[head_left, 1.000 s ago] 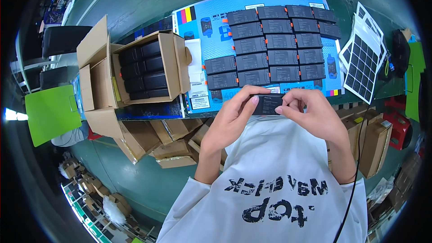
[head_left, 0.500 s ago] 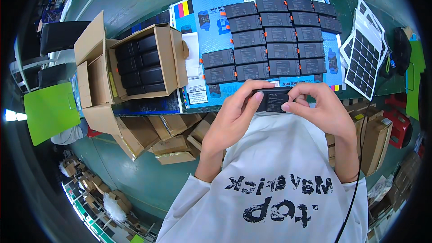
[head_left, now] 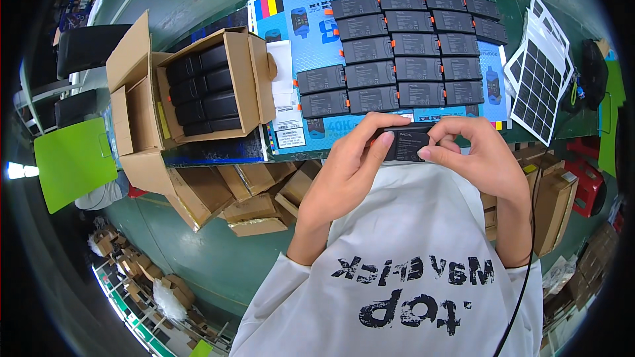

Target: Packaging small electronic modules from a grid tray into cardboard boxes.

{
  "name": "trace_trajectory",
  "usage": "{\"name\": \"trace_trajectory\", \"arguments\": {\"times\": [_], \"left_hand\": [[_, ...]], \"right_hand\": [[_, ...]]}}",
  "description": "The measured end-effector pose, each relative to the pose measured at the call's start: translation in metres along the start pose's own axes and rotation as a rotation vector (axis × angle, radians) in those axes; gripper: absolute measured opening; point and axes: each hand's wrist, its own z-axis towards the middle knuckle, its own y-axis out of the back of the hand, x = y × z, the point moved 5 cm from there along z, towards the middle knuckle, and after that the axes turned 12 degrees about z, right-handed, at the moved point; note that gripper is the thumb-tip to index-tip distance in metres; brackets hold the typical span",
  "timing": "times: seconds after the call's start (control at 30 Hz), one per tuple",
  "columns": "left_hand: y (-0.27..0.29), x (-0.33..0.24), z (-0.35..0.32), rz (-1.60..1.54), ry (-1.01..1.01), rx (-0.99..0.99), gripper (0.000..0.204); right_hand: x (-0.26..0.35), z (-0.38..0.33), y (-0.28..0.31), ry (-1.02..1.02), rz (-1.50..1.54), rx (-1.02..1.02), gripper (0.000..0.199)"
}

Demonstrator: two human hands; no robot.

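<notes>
Both hands hold one flat black rectangular device [head_left: 405, 144] close to my chest, just in front of the table's near edge. My left hand [head_left: 347, 172] grips its left end, fingers curled over the top. My right hand [head_left: 477, 158] grips its right end, thumb and fingers pinching the edge. Beyond it, several identical black devices [head_left: 397, 46] with orange tabs lie in neat rows on a blue printed sheet [head_left: 311, 33].
An open cardboard box [head_left: 205, 86] packed with more black devices stands at the table's left. Sheets of small white labels [head_left: 539, 79] lie at the right. Folded cardboard boxes [head_left: 251, 205] are stacked below the table; a green chair [head_left: 73, 158] stands at far left.
Both hands have held the black device throughout, shifting it slightly and turning it between the fingers. The rows on the sheet are unchanged.
</notes>
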Motion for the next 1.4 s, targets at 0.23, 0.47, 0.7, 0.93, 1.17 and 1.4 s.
{"name": "trace_trajectory", "arguments": {"times": [0.23, 0.47, 0.7, 0.93, 1.17, 1.4], "left_hand": [[-0.001, 0.002, 0.001, 0.017, 0.003, -0.007, 0.029], [-0.007, 0.008, 0.004, -0.023, -0.089, -0.063, 0.026], [-0.011, 0.004, 0.004, 0.086, -0.053, -0.115, 0.033], [-0.013, -0.007, 0.002, 0.182, -0.131, -0.212, 0.032], [-0.016, -0.012, -0.002, -0.192, -0.064, -0.182, 0.028], [-0.029, -0.027, -0.001, -0.294, -0.086, -0.173, 0.027]], "right_hand": [[-0.002, 0.001, -0.001, -0.014, -0.022, -0.004, 0.019], [-0.003, 0.001, -0.003, -0.028, -0.069, -0.035, 0.018], [-0.002, -0.007, -0.009, 0.111, -0.314, -0.29, 0.019], [0.001, -0.021, -0.019, 0.224, -0.531, -0.555, 0.031], [-0.016, -0.023, -0.003, 0.146, -0.066, -0.392, 0.05], [-0.011, -0.033, -0.011, 0.217, 0.324, -0.299, 0.033]]}}
